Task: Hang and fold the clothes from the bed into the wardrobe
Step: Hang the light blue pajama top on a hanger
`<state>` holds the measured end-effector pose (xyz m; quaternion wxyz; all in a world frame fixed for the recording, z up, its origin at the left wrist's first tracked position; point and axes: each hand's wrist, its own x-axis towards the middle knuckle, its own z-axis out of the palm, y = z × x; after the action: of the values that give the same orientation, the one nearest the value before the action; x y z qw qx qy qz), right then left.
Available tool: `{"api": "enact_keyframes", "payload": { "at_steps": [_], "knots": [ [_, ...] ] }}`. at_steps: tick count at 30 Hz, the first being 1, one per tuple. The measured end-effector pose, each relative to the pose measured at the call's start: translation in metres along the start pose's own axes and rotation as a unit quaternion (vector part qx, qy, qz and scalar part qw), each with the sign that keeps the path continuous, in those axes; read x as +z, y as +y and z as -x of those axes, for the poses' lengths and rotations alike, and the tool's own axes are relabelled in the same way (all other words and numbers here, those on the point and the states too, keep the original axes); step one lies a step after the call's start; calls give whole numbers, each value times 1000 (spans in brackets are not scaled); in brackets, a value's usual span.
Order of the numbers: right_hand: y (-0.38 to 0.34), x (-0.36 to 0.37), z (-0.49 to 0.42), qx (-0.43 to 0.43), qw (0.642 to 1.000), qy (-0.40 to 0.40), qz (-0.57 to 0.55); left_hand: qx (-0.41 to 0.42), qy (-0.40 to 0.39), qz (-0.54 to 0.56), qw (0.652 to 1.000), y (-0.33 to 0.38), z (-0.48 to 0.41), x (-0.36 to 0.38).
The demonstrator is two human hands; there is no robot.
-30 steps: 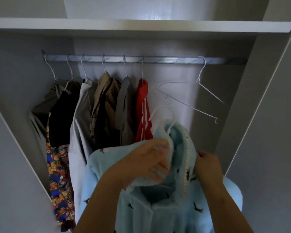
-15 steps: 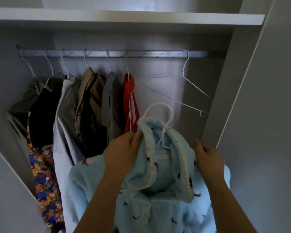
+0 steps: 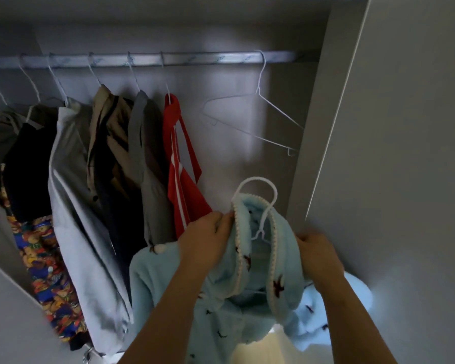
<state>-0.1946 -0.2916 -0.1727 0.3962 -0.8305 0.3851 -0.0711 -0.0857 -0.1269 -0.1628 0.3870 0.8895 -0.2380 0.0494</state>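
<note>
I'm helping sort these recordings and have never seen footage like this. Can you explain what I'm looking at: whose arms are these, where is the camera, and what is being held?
There is no machine here: these are a person's two bare arms. Every picture comes from one wide-angle camera worn on the head, looking forward and down. The person faces an open wardrobe. Along its rail hang several garments on wire hangers, among them a red garment and a bear-print garment. To their right is one empty hanger. The left hand and the right hand each grip a light blue fleece garment near its neck. A white hanger sits inside it, its hook poking up out of the neck opening, below the rail and not yet hung.
</note>
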Motion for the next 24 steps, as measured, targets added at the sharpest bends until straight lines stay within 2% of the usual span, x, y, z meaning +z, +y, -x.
{"api": "enact_keyframes", "payload": {
  "at_steps": [3,6,10,15,20,24],
  "knots": [
    [22,11,5,66,997,-17,-28,-33,-55,19,998,-11,12,20],
    [39,9,12,94,991,-10,-92,-59,-59,22,996,-17,24,38],
    [54,0,19,95,979,-25,-178,-114,-117,97,982,-8,34,56],
    [71,-18,28,70,976,-92,-184,-116,-204,81,969,7,40,81],
    [73,-36,19,58,975,-61,-205,-110,-233,159,953,27,23,95],
    [55,-33,5,45,980,-23,-195,-147,-203,229,941,31,2,95]
  ]
}}
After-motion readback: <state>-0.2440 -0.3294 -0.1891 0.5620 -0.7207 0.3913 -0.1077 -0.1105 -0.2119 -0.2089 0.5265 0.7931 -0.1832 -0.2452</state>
